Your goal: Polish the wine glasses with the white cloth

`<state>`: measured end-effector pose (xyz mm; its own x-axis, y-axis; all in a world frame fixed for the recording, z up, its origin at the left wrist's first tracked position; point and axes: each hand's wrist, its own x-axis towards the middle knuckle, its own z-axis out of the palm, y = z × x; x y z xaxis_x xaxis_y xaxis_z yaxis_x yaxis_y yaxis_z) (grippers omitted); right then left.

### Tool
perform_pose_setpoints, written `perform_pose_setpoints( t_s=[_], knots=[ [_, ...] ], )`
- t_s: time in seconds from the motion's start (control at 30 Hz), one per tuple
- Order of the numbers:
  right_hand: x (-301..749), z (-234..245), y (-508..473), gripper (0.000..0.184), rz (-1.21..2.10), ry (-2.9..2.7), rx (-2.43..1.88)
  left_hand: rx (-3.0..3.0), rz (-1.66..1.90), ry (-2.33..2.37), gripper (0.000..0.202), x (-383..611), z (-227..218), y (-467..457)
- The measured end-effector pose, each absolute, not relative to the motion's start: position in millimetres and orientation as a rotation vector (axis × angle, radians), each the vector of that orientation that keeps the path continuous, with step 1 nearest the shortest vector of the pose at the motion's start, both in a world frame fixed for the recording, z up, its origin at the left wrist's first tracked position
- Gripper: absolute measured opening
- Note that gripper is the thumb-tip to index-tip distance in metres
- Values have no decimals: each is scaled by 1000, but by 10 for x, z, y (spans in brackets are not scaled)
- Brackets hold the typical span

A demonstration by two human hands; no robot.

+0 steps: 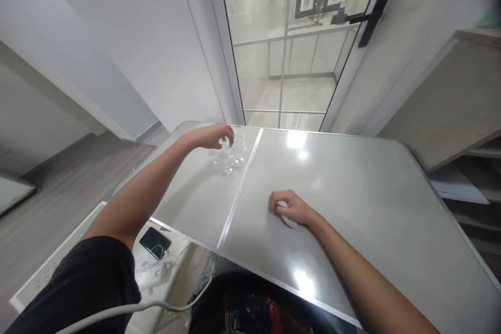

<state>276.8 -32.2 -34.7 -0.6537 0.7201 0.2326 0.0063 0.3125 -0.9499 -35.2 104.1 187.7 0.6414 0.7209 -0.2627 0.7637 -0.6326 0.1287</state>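
Note:
My left hand (214,136) reaches to the far left part of the grey table (352,188). Its fingers curl round one of several clear stemmed glasses (234,155) clustered there. My right hand (291,207) rests on the middle of the table, closed over a small white object (288,220) pressed against the surface. What that white thing is I cannot make out.
A seam (240,188) splits the tabletop into two panels. A glass door (285,42) with a black handle (366,18) stands behind the table. A low white surface at lower left carries a black phone (155,242) and white cables. Shelving (462,109) flanks the right.

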Motion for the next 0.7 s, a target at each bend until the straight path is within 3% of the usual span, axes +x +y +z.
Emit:
perform_pose_setpoints(
  t_s=[0.33, 0.7],
  knots=[
    [2770, -337, -337, 30, 1378, -1935, -663, 2399, -346, 1493, 30, -1427, 1645, 846],
    [2771, -362, -336, 28, 1369, -1939, -680, 2343, -289, 1567, 30, -1627, 1477, 681]
  ],
)
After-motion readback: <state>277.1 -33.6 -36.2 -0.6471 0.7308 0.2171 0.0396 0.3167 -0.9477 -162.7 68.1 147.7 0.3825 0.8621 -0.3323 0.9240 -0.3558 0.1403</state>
